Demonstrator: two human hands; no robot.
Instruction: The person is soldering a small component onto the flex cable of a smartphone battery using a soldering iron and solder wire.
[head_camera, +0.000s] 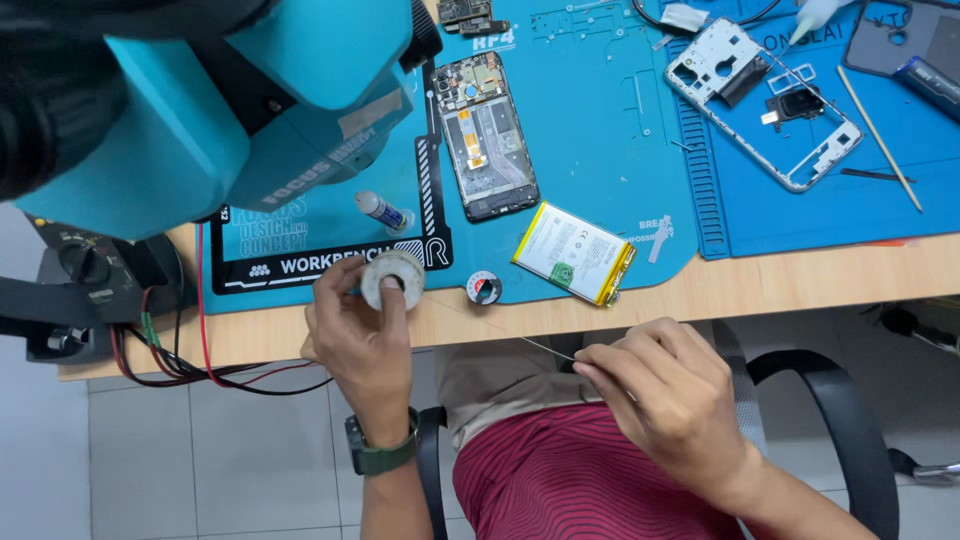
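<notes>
The spool (392, 279) was a small white reel of solder wire, held at the near edge of the teal mat (590, 150). The left hand (362, 340) gripped it, thumb pressed flat across its face and the other fingers curled behind the rim. A thin wire (548, 349) ran from the spool side across to the right hand (660, 395). There the thumb and forefinger were pinched tight on the wire's end, the remaining fingers folded loosely into the palm. Both hands hung just off the front edge of the bench (800, 275), above the person's lap.

Just right of the left fingertips sat a small round tin (484, 287), touching neither hand. Beyond it, up and right of the left fingers, lay a battery (575, 253), white-faced with yellow edges, tilted on the mat. Directly above the left fingers stood a small vial (381, 210) lying on its side. Farther up from the thumb lay an opened phone (485, 137), its boards exposed. A teal microscope head (230, 100) overhung the area up and left of the left hand. Well above the right fingers, on a blue mat (850, 200), lay a white phone frame (765, 105) and a thin stick (880, 140). A watch (380, 455) sat on the left wrist.
</notes>
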